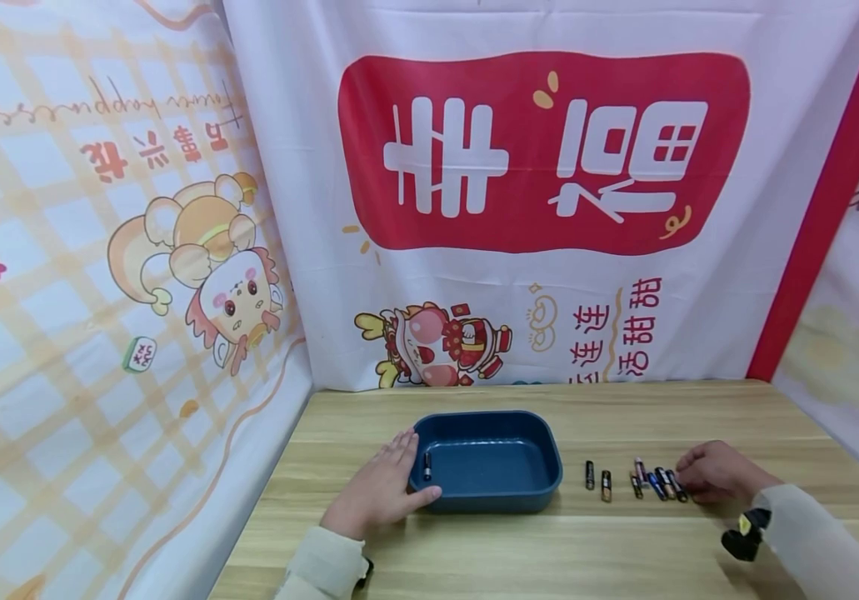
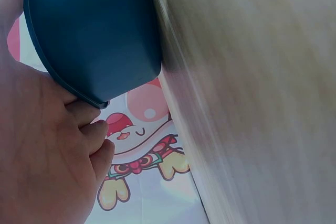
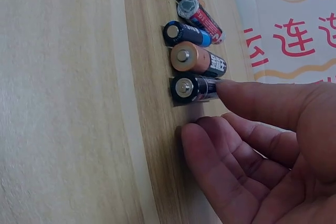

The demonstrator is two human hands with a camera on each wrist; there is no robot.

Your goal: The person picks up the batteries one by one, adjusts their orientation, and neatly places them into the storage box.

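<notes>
A dark blue rectangular container stands on the table, with one battery inside near its left wall. My left hand grips the container's left front corner, its fingers at the rim; the left wrist view shows these fingers bent against the edge. To the right, my right hand is beside a cluster of several batteries. In the right wrist view one fingertip touches the end battery, a black one. Another finger of the right hand curves below, apart from that battery.
Two batteries lie apart between container and cluster, one dark and one black and copper. Beside the end battery is a copper-topped battery. The wooden table meets a printed cloth at the back and left.
</notes>
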